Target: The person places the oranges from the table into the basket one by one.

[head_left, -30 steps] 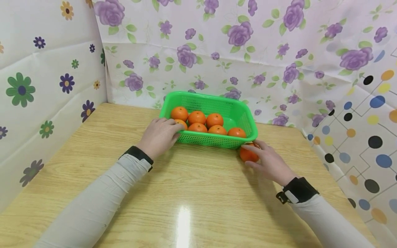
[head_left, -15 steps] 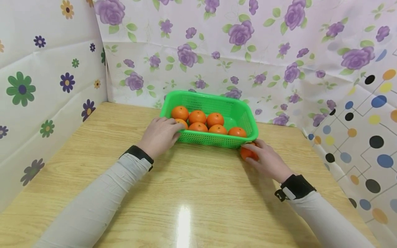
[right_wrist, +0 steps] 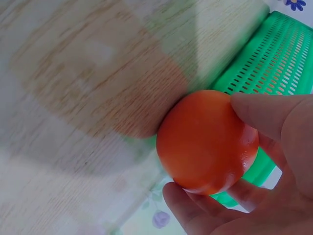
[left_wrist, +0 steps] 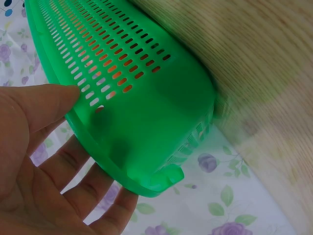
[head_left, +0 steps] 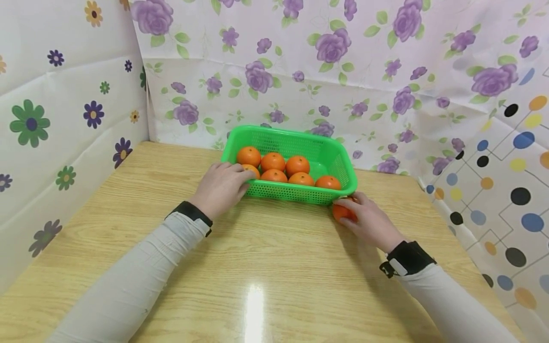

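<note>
My left hand [head_left: 220, 188] holds the left front corner of a green plastic basket [head_left: 287, 191]. In the left wrist view its thumb lies against the perforated wall and its fingers reach over the rim [left_wrist: 93, 154]. Several oranges [head_left: 273, 162] sit in the basket, mostly in its left part and along the front. Outside the right front corner, an orange [head_left: 343, 212] rests on the table, gripped by my right hand [head_left: 375, 224]. The right wrist view shows thumb and fingers curled round this orange [right_wrist: 205, 142], close beside the basket wall.
The wooden table [head_left: 266, 267] carries the basket near its back edge. Patterned cloths stand behind [head_left: 291, 90] and at both sides. A bright light reflection [head_left: 254, 309] shows on the table's near part.
My right hand has closed further round the orange and shifted slightly, while the orange stays by the basket corner. The left hand and basket hold their places.
</note>
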Demonstrator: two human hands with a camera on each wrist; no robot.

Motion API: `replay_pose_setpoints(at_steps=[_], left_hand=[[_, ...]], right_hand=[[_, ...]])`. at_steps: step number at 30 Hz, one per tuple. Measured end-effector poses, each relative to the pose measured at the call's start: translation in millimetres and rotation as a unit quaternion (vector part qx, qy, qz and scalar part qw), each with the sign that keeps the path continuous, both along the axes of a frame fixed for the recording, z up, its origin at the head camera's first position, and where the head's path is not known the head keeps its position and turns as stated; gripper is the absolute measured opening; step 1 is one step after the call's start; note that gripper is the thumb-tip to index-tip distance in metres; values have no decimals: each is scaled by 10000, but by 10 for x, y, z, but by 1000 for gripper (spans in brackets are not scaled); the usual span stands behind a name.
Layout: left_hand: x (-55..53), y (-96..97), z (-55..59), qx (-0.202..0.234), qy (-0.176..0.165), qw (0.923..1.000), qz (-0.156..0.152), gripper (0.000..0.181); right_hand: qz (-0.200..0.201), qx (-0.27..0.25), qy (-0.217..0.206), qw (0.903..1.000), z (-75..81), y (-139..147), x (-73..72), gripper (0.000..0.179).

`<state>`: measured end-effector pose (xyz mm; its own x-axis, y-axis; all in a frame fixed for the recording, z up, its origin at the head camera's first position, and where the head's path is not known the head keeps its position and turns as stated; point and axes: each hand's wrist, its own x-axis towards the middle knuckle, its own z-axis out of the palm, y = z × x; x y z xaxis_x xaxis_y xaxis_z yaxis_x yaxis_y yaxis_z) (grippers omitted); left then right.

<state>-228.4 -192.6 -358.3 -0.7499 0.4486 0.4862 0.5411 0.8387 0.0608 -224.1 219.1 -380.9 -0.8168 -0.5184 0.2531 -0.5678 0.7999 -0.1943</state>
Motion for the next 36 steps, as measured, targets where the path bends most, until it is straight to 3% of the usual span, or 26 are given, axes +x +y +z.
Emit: replay_pose_setpoints(at_steps=[22, 36], left_hand=[[22, 7, 12, 62, 88, 9999, -21, 23], [23, 13, 3, 104, 25, 9999, 8, 23]], right_hand=[[-115, -23, 17, 9999, -18, 1, 10, 43], [-302, 159, -182, 9993, -1, -13, 16, 45]])
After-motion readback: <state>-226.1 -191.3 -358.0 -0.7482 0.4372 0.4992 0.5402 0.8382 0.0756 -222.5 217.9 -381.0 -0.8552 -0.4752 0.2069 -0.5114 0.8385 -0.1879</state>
